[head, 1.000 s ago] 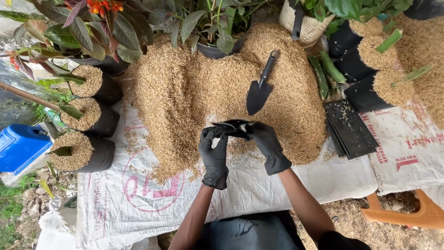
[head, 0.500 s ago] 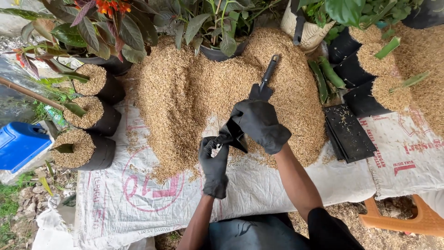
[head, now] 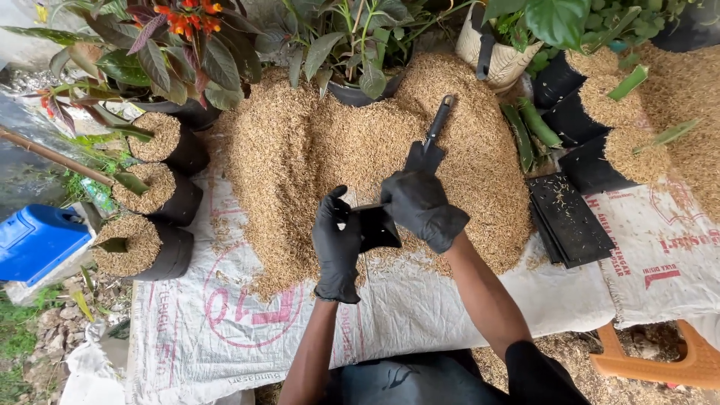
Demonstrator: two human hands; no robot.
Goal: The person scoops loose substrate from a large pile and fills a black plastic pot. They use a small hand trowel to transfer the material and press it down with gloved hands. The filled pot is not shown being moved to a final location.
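A white woven sack sheet [head: 420, 300] is lying on the ground under a big heap of tan rice husk [head: 300, 150]. Both black-gloved hands are gripping a small black plastic grow bag [head: 375, 226] between them: the left hand [head: 337, 240] is pinching its near edge, the right hand [head: 420, 206] is closing over its far side. Just beyond the right hand a black hand trowel [head: 427, 146] is sticking in the husk, handle pointing away. A stack of flat black bags [head: 570, 217] is lying to the right, filled black bags [head: 150, 195] to the left.

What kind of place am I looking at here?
Likely an outdoor plant nursery or garden potting spot: a heap of rice husks on white sacks, black grow bags filled with husk, and potted plants behind.
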